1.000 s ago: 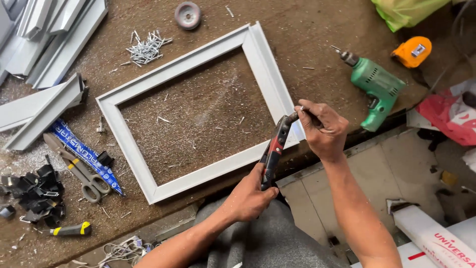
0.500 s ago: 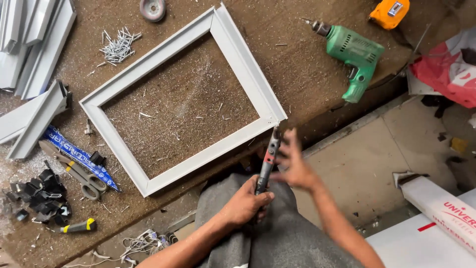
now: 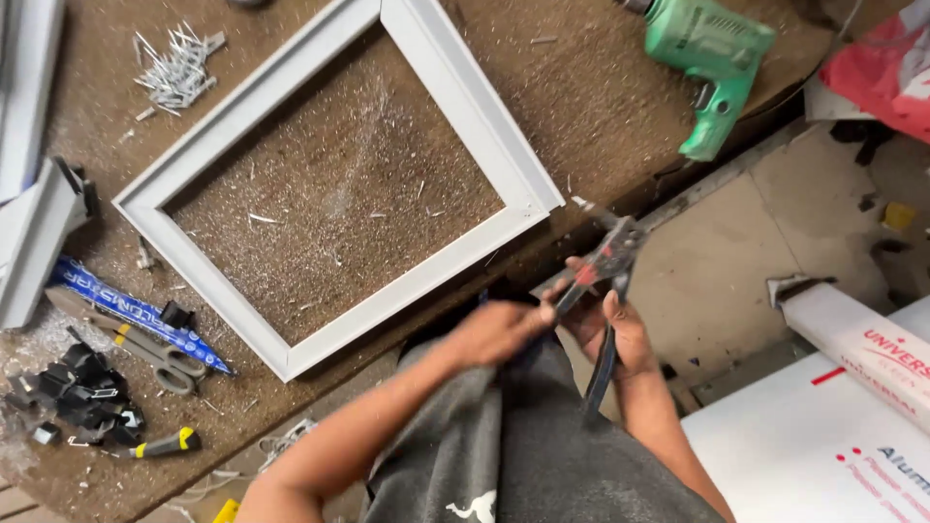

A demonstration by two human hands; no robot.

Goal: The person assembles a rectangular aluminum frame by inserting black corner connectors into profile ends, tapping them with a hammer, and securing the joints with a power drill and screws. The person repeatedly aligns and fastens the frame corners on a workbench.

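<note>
Both hands are on a hand riveter (image 3: 599, 291), the plier-style kind with red and black handles. The right hand (image 3: 615, 329) is wrapped around the lower dark handle, which sticks down past the palm toward the lap. The left hand (image 3: 499, 329) is pinching the red-and-black part up near the tool's middle, fingers closed on it. The metal nose of the tool points up and to the right, with a thin pin poking out of the tip. All of this is happening off the bench (image 3: 601, 97), just past its front edge and over the person's grey-clothed lap, with the concrete floor (image 3: 736, 281) behind it.

Closest thing on the bench is the white rectangular frame (image 3: 465, 107), lying flat and rotated a bit, its near corner just up-left of the tool's nose but not touching it. Metal shavings are scattered all over inside it. Up to the right sits a green power drill (image 3: 712, 58), lying on its side near the bench edge. Far left there's a pile of loose rivets (image 3: 179, 68), some white profile offcuts (image 3: 34, 242), a blue strip (image 3: 136, 310), a pair of scissors (image 3: 145, 349), a heap of small black plastic pieces (image 3: 73, 397) and a black-and-yellow handled tool (image 3: 160, 446). Bottom right on the floor are white cartons (image 3: 823, 426) with red print.
</note>
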